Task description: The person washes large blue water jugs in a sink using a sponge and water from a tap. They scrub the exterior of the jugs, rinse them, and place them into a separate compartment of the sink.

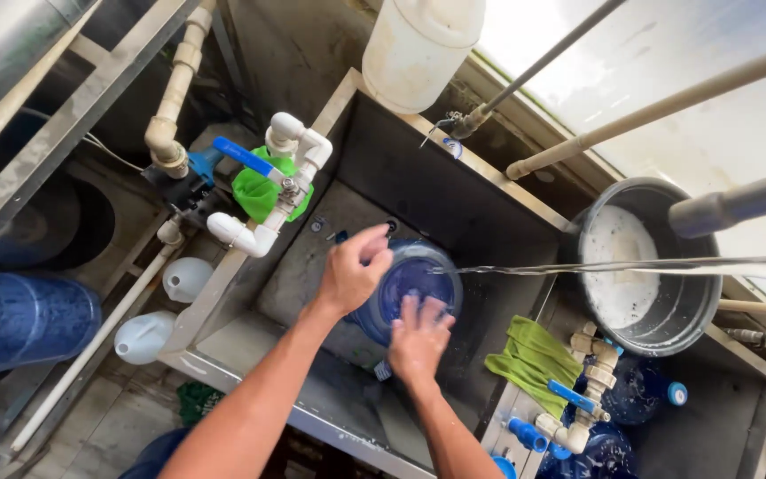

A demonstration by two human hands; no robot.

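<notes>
1. Hidden or unclear: the lower body of the big blue water jug [405, 288] is covered by both hands, so its neck and mouth cannot be seen. The right hand [418, 337] is motion-blurred; its finger spread is hard to read.
2. Cut off: both forearms run out at the bottom edge. A white plastic container [418, 44] is cropped at the top, and another blue jug [19, 319] is cropped at the left edge.
3. Counts: two hands, one jug in the sink [454, 195]. Two small white jugs [166, 306] lie on the floor at left. Two blue jugs [631, 390] sit low right, partly behind pipework. One metal basin [698, 293] holds foamy white water.
4. One green cloth [534, 359] lies on the sink's right rim; one green bag [259, 191] hangs by the white pipe valve [281, 182] with a blue lever.
5. A thin stream of water [578, 264] runs from the right across to the jug.
6. Left hand [352, 270]: fingers curled, pressing on the jug's upper left edge.
7. Right hand: flat against the jug's near side, fingers apparently spread; not gripping.
8. The jug lies in the middle of the sink, directly under and between the two hands.
</notes>
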